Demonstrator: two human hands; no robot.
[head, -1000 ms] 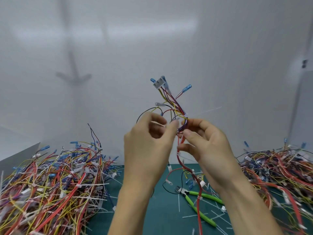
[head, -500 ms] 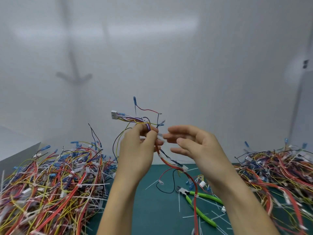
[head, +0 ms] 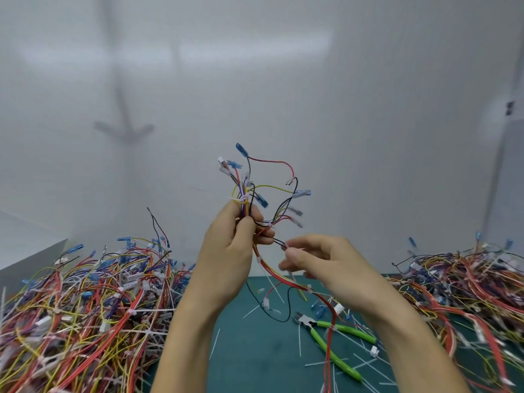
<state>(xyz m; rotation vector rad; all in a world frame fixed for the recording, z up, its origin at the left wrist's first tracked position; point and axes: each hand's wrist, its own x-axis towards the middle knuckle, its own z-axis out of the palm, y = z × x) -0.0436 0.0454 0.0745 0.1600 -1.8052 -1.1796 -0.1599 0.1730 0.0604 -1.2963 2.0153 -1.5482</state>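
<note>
My left hand grips a wire harness of red, yellow, black and purple wires, held up in front of the white wall. Blue terminals and white connectors fan out above my fingers, and a white cable tie binds the bundle at my fingertips. A red and yellow tail of the harness hangs down to the green mat. My right hand is beside it, and its fingertips pinch a thin black branch wire with a small white end. The right fingers are motion-blurred.
A big heap of wire harnesses covers the left of the table, and another heap the right. Green-handled cutters lie on the green mat among cut white cable-tie ends. A white box corner stands far left.
My left hand turned the harness so that its connectors point up instead of left. My right hand, open half a second ago, came down and took hold of a thin black wire.
</note>
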